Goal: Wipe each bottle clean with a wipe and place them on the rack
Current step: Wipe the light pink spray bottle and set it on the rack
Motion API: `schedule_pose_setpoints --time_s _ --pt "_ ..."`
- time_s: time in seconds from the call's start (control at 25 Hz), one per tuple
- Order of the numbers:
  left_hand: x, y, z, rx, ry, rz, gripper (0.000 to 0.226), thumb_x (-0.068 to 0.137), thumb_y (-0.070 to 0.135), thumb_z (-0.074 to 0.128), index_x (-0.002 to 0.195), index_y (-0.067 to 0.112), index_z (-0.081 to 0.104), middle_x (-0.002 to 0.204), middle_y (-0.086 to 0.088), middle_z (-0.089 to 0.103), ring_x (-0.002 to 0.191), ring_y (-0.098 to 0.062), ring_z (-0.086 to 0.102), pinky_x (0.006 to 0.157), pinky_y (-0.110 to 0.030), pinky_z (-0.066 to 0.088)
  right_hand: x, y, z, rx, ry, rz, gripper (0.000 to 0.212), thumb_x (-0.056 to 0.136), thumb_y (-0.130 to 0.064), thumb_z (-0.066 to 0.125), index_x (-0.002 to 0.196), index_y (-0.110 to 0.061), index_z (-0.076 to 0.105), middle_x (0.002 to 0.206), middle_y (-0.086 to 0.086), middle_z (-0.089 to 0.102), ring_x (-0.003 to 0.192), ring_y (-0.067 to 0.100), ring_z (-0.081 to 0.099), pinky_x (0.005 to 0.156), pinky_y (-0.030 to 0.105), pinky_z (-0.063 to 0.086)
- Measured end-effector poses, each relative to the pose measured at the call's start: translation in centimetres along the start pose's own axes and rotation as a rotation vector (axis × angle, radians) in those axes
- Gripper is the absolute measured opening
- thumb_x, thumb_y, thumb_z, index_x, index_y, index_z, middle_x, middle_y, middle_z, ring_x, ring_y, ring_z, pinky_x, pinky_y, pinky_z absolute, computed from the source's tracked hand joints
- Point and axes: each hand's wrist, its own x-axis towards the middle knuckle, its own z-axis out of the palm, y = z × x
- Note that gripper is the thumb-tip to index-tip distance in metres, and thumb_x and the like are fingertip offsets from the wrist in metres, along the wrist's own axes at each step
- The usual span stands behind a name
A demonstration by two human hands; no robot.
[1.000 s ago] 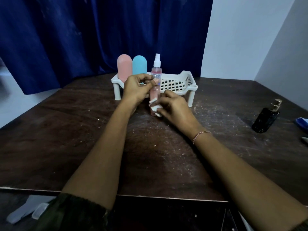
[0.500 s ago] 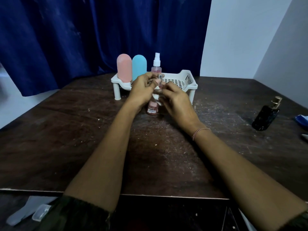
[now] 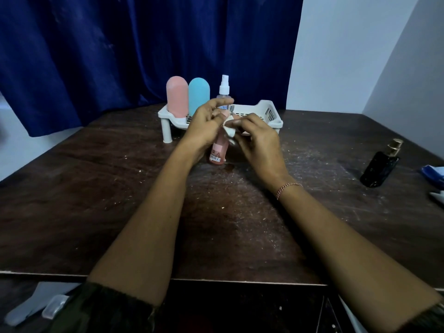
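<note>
The fingers of the left hand (image 3: 206, 126) are curled round the upper part of a pink bottle (image 3: 219, 150), which is clamped there just under its silver top (image 3: 231, 108). The fingers of the right hand (image 3: 258, 140) are pinched together on a white wipe (image 3: 229, 132), and the wipe is pressed against the bottle's right side. The bottle is tilted, with its base low over the table (image 3: 96, 188), in front of the rack. Whether the base touches the wood cannot be told.

A pale label (image 3: 222, 148) and a barcode sticker (image 3: 215, 156) are seen on the bottle's lower part. The print is too small to be read. A thin bracelet (image 3: 288, 188) is worn on the right wrist.

A white rack (image 3: 269, 114) is set near the middle of the table's far edge. 3 bottles are lined up on its left half: a rounded pink bottle (image 3: 177, 96), a rounded blue bottle (image 3: 199, 94) and a clear spray bottle (image 3: 224, 88). The spray bottle's label is mostly hidden behind the left hand. The right half of the rack is partly covered by both hands.

A black bottle (image 3: 380, 169) with a gold pump is placed near the table's right edge, well apart from the hands. A blue object (image 3: 434, 173) is cut off at that edge. A dark blue curtain (image 3: 120, 44) is hung behind the table.
</note>
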Motion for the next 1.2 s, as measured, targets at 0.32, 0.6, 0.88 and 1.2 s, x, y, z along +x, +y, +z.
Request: schedule_pose_setpoints --time_s 0.32,0.6,0.88,1.2 --pt "-0.3 0.5 0.5 -0.182 0.014 -0.066 0.02 0.096 0.0 0.042 0.106 0.013 0.052 0.116 -0.015 0.057 0.086 -0.017 0.062 0.081 -0.035 0.054 0.1 0.4 -0.2 0.171 0.13 0.203 0.021 0.08 0.0 0.066 0.1 -0.008 0.067 0.098 0.0 0.066 0.087 0.007 0.062 0.081 0.015 0.05" --pt "-0.6 0.2 1.3 -0.184 -0.015 -0.13 0.007 0.096 0.014 0.048 0.091 0.018 0.045 0.088 -0.01 0.061 0.07 -0.017 0.059 0.066 -0.034 0.05 0.2 0.0 -0.3 0.197 0.117 0.201 0.019 0.079 0.0 0.066 0.097 -0.006 0.068 0.095 -0.001 0.062 0.079 -0.004 0.056 0.074 0.002 0.043" --pt "-0.6 0.6 1.4 -0.169 0.06 -0.054 0.009 0.093 0.008 0.053 0.086 0.011 0.057 0.082 -0.008 0.061 0.071 -0.016 0.06 0.066 -0.028 0.052 0.3 0.5 0.1 0.262 0.153 0.236 0.015 0.08 -0.003 0.067 0.095 -0.007 0.067 0.094 0.0 0.063 0.083 0.003 0.058 0.073 0.006 0.045" --pt "0.1 0.9 0.6 -0.295 0.142 -0.06 0.012 0.094 0.009 0.05 0.087 0.008 0.059 0.076 -0.003 0.065 0.073 -0.016 0.06 0.076 -0.034 0.052 0.2 0.1 0.6 0.34 0.015 0.245 0.014 0.075 -0.001 0.072 0.086 -0.006 0.064 0.088 0.003 0.066 0.08 0.011 0.062 0.073 0.017 0.051"
